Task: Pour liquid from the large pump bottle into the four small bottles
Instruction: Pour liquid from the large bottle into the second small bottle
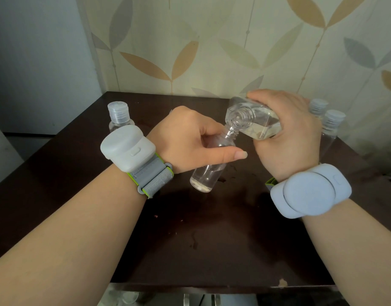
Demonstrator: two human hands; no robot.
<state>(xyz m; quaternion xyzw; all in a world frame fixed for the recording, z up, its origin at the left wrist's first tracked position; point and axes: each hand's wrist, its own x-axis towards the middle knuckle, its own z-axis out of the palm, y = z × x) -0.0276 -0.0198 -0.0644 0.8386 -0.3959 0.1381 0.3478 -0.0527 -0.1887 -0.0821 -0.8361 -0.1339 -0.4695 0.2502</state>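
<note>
**Mouth to mouth over the dark bench: the pour is on**

Centre of the frame, and it's tight work. The right hand [287,133] wraps around the large bottle [254,120], pump head off, tipped well over so its open threaded neck points down and toward the camera. The left hand [190,140] grips the small open bottle [209,166], fingers curled around its upper body, thumb stretched across the front. That small bottle leans, its neck angled up to meet the big one's mouth; the two openings sit touching or as good as touching. A little clear liquid shows in the bottom of the small bottle, so by my read it's early in this fill.

Around them, three capped small bottles wait: one [119,115] in the upper left of the bench [190,239], two more, [318,107] and [333,122], at the right, behind the pouring hand. Whether those are filled I can't tell.

Now the danger. The big neck is far wider than the small one, so too steep a tip could send liquid over the rim and down the thumb. The bench already shows wet spots and smears below the hands, a hint at how easily that happens. The small bottle is held off the surface and tilted, so a slick grip could let it slide. And that right wrist swings close to the two capped bottles; a careless return could topple them.
</note>
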